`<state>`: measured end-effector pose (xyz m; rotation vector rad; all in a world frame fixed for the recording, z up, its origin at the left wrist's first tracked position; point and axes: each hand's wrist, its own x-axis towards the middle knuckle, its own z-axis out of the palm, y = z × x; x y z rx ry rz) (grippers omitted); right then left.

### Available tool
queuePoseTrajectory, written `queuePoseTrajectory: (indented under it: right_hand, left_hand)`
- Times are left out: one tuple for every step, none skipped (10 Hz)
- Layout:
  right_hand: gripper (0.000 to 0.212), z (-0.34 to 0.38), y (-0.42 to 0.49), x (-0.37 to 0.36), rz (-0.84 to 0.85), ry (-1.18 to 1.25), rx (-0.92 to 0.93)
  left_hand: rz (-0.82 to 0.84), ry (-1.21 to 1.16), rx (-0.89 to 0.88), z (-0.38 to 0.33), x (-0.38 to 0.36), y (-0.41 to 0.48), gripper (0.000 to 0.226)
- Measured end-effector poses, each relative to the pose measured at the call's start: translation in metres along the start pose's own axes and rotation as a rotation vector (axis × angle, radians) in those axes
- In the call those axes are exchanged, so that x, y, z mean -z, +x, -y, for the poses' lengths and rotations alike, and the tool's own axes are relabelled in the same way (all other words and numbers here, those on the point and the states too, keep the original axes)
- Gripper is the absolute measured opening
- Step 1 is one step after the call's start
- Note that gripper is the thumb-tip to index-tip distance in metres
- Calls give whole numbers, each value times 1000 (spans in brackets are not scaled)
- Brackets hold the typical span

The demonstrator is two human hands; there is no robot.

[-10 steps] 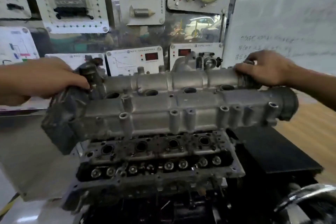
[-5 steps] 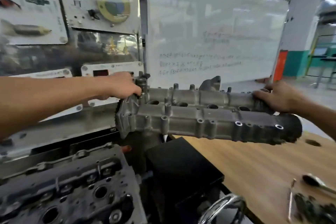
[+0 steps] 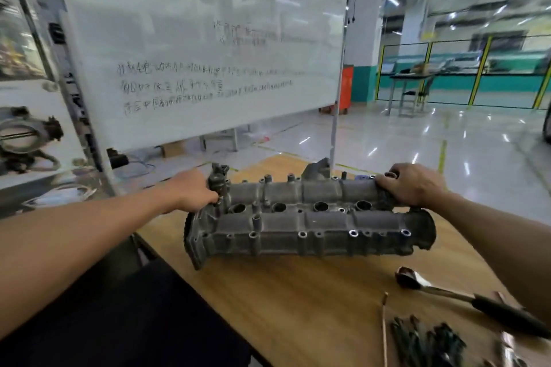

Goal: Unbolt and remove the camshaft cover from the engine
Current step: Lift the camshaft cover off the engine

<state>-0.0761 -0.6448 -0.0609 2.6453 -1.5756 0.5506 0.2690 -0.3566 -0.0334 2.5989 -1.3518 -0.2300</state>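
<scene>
The grey cast camshaft cover (image 3: 310,226) is off the engine and sits low over or on a wooden table (image 3: 298,307); I cannot tell whether it touches the top. My left hand (image 3: 193,192) grips its left end by the small fitting there. My right hand (image 3: 413,185) grips the far tube at the right end. The cover lies level, long side across the view, with its round plug holes facing up. The engine itself is out of view.
A ratchet wrench (image 3: 465,295) lies at the table's right, with a thin rod (image 3: 384,328) and a pile of dark bolts (image 3: 426,343) near the front right corner. A black block (image 3: 119,322) fills the lower left. A whiteboard (image 3: 193,53) stands behind the table.
Both hands carried the cover from above the cylinder head rightward and lowered it toward the wooden table. My view turned right, so the engine has left the frame.
</scene>
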Motion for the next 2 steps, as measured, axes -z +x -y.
queuePoseTrajectory:
  right_hand:
    - [51,-7,6,-37,73,-16,8]
    - [45,-12,11,-66,134,84,12]
  left_hand:
    - [-7,-38,9,5,-23,11,51]
    - [0,-73,43,-1,-28,18,50]
